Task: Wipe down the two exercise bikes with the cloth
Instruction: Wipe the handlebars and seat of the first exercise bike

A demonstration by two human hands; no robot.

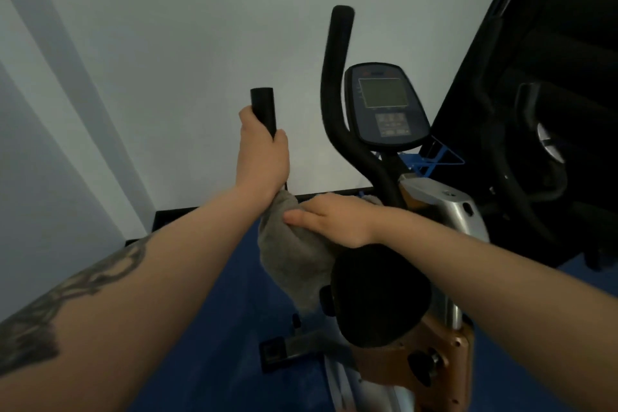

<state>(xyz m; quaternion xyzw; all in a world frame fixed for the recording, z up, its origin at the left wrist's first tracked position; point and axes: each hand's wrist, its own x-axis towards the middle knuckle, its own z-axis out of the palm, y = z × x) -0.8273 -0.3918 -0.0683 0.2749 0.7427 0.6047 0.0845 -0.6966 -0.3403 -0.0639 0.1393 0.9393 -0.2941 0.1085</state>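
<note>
Showing: a grey, soft terry cloth (294,254) is worked against a silver and copper-coloured exercise bike (444,341) with black foam handlebars.
Left hand: the left hand (264,157) is wrapped round the black foam grip of the left handlebar (264,110); the fingers are curled about the grip and mostly hidden behind it.
Right hand: the right hand (331,221) is laid on the cloth with fingers straight and held together, the thumb alongside; the cloth is pressed rather than pinched, as far as can be seen.
Cloth position: the cloth is bunched under the right hand just below the left wrist, and its free end is hung down beside the black padded saddle (378,294).
Cloth handling: the cloth is judged light, limp and non-slippery; it is best gathered into a pad under the palm so that no loose corner is caught on the frame.
Bike handling: the bike is judged heavy and stiff; the foam grips are taken to be slightly yielding and grippy, and a steadying hold on the handlebar is suitable.
Console: the dark oval console with grey display (384,104) is judged the more delicate part, and light pressure is advised there.
Second machine: dark equipment (541,110) is seen at right; whether it is the second bike cannot be told.
</note>
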